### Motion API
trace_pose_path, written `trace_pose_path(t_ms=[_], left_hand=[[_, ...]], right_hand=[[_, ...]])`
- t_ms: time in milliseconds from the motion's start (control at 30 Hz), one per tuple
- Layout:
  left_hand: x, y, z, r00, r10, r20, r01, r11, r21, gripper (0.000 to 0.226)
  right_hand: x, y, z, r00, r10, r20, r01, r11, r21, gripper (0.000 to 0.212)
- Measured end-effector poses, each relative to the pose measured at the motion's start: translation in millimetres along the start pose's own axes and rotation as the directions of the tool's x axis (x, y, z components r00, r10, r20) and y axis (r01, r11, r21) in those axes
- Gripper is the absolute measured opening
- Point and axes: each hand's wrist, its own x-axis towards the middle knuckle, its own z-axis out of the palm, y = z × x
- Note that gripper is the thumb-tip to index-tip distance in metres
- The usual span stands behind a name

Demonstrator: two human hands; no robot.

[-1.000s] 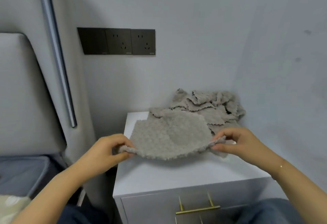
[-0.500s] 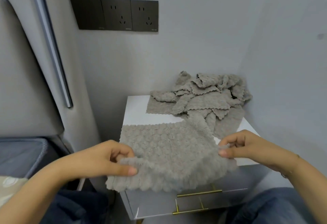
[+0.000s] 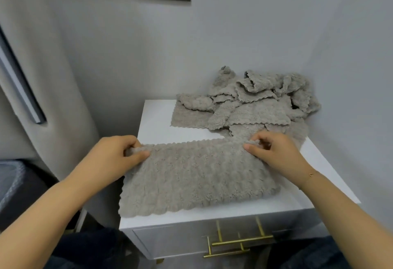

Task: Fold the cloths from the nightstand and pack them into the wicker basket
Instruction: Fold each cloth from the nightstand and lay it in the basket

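The cloth (image 3: 195,175) lies flat on the nightstand (image 3: 319,185), long side going left to right. The left hand (image 3: 114,158) and right hand (image 3: 276,154) pinch its far corners. Its left edge hangs off.

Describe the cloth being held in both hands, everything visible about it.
The held cloth is beige-grey, fluffy, with a bumpy pile and scalloped edges. It lies spread on the white nightstand, its near left corner hanging over the edge. The left hand and right hand each pinch a far corner. Its far right end meets the cloth pile.
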Motion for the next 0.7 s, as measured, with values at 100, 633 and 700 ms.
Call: trace_pose_path(t_ms=[100,633,700], left_hand=[[3,0,5,0.998,0.004,-0.063,-0.004,1.000,0.005,0.028],[13,-13,24,0.989,-0.064,-0.134,0.070,0.997,0.034,0.020],[14,-17,23,0.994,-0.029,-0.107,0.029,1.000,0.003,0.017]], right_hand=[[3,5,4,0.999,-0.012,-0.032,0.010,0.999,-0.053,0.018],[11,2,16,0.992,-0.023,-0.123,0.004,0.987,-0.158,0.023],[11,4,16,0.997,0.006,-0.075,-0.013,0.995,-0.097,0.025]])
